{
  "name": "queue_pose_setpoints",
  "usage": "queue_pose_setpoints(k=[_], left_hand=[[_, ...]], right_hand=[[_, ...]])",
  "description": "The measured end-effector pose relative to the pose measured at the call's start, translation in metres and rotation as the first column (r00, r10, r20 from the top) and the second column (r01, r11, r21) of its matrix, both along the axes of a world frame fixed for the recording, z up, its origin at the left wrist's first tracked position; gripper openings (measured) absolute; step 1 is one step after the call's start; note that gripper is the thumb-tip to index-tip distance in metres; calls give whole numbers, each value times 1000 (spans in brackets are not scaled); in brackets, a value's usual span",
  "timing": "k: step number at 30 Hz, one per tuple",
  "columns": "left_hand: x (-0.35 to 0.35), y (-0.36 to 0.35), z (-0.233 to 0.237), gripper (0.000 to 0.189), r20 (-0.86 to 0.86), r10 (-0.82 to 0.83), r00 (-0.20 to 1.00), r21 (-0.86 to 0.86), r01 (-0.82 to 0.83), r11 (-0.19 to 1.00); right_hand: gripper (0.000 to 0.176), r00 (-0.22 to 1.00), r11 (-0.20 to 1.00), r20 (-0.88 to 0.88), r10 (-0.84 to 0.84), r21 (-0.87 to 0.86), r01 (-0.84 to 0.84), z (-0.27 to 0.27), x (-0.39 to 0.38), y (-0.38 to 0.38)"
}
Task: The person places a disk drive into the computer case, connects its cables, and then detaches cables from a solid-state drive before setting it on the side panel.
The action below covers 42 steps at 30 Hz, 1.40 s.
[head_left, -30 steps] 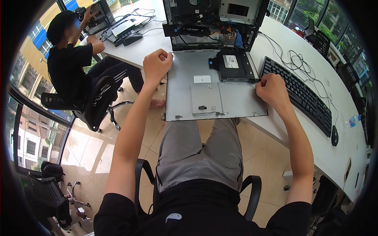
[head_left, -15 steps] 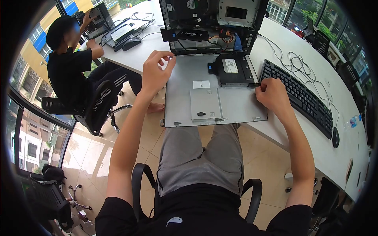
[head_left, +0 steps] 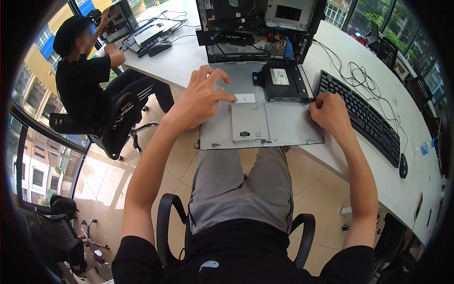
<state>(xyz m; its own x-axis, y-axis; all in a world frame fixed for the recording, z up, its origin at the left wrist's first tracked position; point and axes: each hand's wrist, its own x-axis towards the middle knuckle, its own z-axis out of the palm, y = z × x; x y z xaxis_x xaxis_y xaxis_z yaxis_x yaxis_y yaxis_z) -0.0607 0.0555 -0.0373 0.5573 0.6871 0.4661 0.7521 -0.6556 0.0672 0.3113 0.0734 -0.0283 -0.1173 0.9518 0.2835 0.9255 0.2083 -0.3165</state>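
My left hand [head_left: 201,97] is over the left part of a flat grey metal side panel [head_left: 293,125], fingers apart. One fingertip reaches the small white label [head_left: 245,98] marked 3; whether it touches cannot be told. My right hand [head_left: 331,113] rests at the panel's right edge with its fingers curled closed, and what lies inside them is hidden. A raised metal cover [head_left: 248,120] with a small black piece sits mid-panel. Above it lies a black optical drive [head_left: 283,80] with a white sticker. Behind the panel stands an opened computer case [head_left: 257,28] with a black Lexar drive [head_left: 234,38] inside.
Right of the panel are a black keyboard [head_left: 359,113], its tangled cable [head_left: 362,75] and a mouse [head_left: 403,165]. At the left, a seated person [head_left: 82,80] handles another computer [head_left: 118,21]. Another mouse [head_left: 160,48] lies on the white table [head_left: 182,66].
My left hand has left the panel's upper left corner, moving down and right toward the label, its fingers spreading from a near pinch. The right hand stays at the panel's right edge.
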Motion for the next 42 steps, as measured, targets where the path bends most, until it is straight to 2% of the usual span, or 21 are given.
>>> queue_pose_setpoints(k=[4, 13, 16, 19, 23, 25, 28, 31, 35, 36, 37, 39, 40, 42], left_hand=[[2, -1, 1, 38, -7, 1, 1000, 33, -1, 999], [3, 1, 3, 42, -24, 27, 999, -12, -28, 1000], [12, -2, 6, 42, 30, -1, 1000, -12, 1, 1000], [18, -3, 3, 42, -34, -2, 999, 0, 2, 1000], [8, 4, 3, 44, 5, -14, 1000, 55, 13, 998], [1, 6, 5, 42, 38, -8, 999, 82, 5, 997], [-4, 12, 6, 32, 189, 5, 982, 125, -29, 992], [-10, 26, 1, 24, 450, 43, 892, 3, -50, 999], [-22, 54, -11, 21, 613, 254, 748, -239, -131, 962], [-26, 65, -17, 23, 688, 243, 684, -266, -75, 961], [-30, 75, -23, 24, 713, 210, 669, -230, -60, 971], [-28, 83, -25, 25, 753, 334, 567, -380, -40, 924], [-29, 90, -38, 28, 760, 356, 544, -379, -74, 922], [-20, 86, -47, 32, 679, 386, 625, -298, -245, 922]], right_hand=[[24, 1000, 1000, 0, 8, 2, -8, 0, 1, -1], [24, 1000, 1000, -3, -7, -18, 7, 3, -1, -2], [24, 1000, 1000, 0, -1, -14, 1, 1, -1, -1], [24, 1000, 1000, 1, 1, -21, -1, 2, -1, -2], [24, 1000, 1000, -16, -9, -28, 8, 4, -1, -3], [24, 1000, 999, 1, -1, -33, 1, 3, -1, -2], [24, 1000, 1000, 17, 1, -20, 0, 1, 0, -1], [24, 1000, 1000, 25, 6, -5, -6, -2, 1, 1], [25, 999, 1000, 36, -4, -15, 5, 0, 1, 1], [25, 999, 1000, 35, -9, -19, 9, -1, 0, 2], [25, 999, 1000, 34, -12, -22, 13, -1, 0, 2], [26, 1000, 1000, 27, -9, -26, 10, -3, -1, 2], [27, 1000, 1000, 19, -5, -19, 5, -4, 1, 3], [28, 1000, 999, 13, -19, -44, 20, -1, 1, 2]])
